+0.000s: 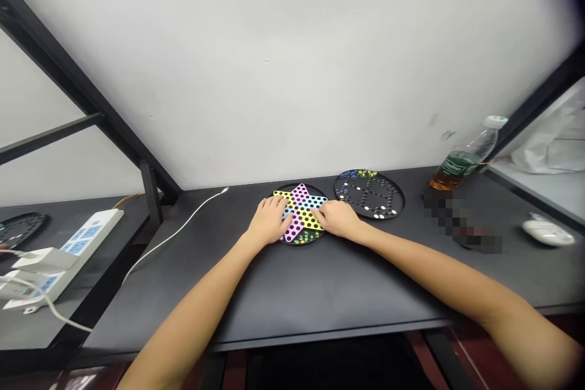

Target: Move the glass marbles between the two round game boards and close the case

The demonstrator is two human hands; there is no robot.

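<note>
A star-shaped Chinese checkers board (299, 219) in pink, yellow and blue, dotted with black holes, lies over a round black tray (315, 240) on the dark table. My left hand (269, 220) is on the board's left side, fingers and thumb curled over its edge. On the opposite side, my right hand (340, 217) is closed, with its thumb on the yellow point and the other fingers mostly hidden. Small green and orange pieces (307, 236) show in the tray below the star.
Right of my hands lies a second round black tray (393, 198) with colored pegs. Further right are a drink bottle (466, 155) and a white mouse (548, 231). At left, a white cable (176, 233) crosses the table; a power strip (75, 250) lies beyond the black frame (153, 192).
</note>
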